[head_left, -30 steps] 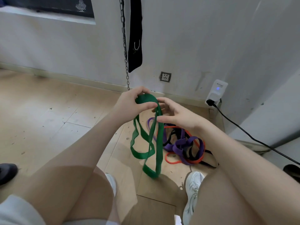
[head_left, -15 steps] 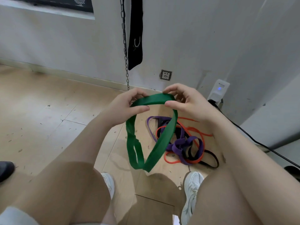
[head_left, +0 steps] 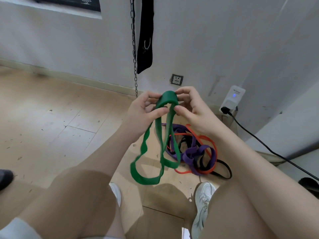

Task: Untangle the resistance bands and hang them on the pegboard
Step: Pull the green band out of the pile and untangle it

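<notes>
Pale wood-plank floor (head_left: 51, 128), scuffed and speckled with small debris, ran back to a grey-white wall (head_left: 215, 40) with a low skirting. On the wall: a metal chain (head_left: 134, 54) hanging down almost to the floor, a black strap (head_left: 145, 35) with a metal ring just beside it, a wall socket (head_left: 177, 79) low down, and a white plug-in device (head_left: 233, 99) with a blue light, its black cable (head_left: 269, 149) trailing off to the right edge of the floor.

Person crouched; bare knees and white sneakers (head_left: 202, 204) at the near edge of the floor.

Green band (head_left: 155, 159) was held up off the floor between both hands, its loops dangling twisted above the near planks. Behind it, on the floor near the wall, lay a tangled pile of bands: purple band (head_left: 193, 152), orange band (head_left: 209, 144) and black band (head_left: 224, 171) knotted through one another.

Left hand (head_left: 143, 111): fingers curled, thumb and fingertips pinching the left side of the green band's top fold.

Right hand (head_left: 191, 107): fingers bent, thumb and forefinger pinching the right side of the same fold. The two hands were nearly touching.
</notes>
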Motion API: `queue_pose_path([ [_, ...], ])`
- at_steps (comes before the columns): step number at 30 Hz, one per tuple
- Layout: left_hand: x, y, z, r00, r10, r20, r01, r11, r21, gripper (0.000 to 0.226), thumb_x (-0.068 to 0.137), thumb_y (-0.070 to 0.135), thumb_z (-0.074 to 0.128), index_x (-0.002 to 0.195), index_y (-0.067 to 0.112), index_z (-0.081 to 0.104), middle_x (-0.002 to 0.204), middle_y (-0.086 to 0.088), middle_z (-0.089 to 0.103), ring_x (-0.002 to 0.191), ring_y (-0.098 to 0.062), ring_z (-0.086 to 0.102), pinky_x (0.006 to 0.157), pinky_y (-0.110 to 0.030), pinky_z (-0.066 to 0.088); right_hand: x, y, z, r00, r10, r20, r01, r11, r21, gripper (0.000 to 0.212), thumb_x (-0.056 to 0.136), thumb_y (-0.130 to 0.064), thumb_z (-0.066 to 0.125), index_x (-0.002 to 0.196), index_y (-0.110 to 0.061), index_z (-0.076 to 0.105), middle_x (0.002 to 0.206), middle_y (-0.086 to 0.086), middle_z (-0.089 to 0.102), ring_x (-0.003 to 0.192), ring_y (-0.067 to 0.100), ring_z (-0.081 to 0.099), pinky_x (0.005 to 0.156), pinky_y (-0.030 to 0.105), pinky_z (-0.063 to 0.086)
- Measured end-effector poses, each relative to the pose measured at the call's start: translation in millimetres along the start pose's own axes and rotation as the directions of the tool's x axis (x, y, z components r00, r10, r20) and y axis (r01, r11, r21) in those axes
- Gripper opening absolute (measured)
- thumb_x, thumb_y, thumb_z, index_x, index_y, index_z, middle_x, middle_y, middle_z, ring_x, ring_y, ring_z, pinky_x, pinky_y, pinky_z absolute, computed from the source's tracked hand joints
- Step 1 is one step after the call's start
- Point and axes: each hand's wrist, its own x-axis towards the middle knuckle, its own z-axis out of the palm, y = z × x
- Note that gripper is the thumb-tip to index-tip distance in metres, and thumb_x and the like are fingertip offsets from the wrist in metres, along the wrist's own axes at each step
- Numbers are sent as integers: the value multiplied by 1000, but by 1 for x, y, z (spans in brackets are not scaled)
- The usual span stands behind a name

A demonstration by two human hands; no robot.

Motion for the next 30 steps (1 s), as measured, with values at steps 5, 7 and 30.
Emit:
queue_pose_path([
  [5, 1, -1, 7, 993, 61, -102, -57, 997, 43, 29, 78, 4, 70, 93, 26, 57, 93, 8, 67, 88, -8, 68, 79, -22, 52, -1, -1, 9, 996, 3, -85, 0, 999, 33, 24, 95, -15, 48, 117, -21, 40, 113, -2, 60, 91, 4, 59, 82, 24, 48],
  [7, 3, 2, 3, 993, 51, -108, -44, 997, 65, 28, 78, 5, 70, 95, 23, 58, 91, 8, 67, 82, -5, 67, 79, -22, 54, 1, -2, 8, 995, -5, -100, 3, 1000, -17, 25, 96, -16, 45, 120, -21, 42, 118, 0, 59, 97, 6, 59, 88, 30, 49],
  [30, -5, -13, 12, 981, 144, -128, -139, 989, 44, 29, 84, -2, 60, 94, 24, 52, 101, 0, 62, 95, -15, 66, 85, -26, 52, 8, 0, 35, 962, 70, -263, -12, 976, 217, 22, 94, -4, 48, 108, -20, 53, 119, 5, 55, 89, 20, 67, 79, 30, 58],
])
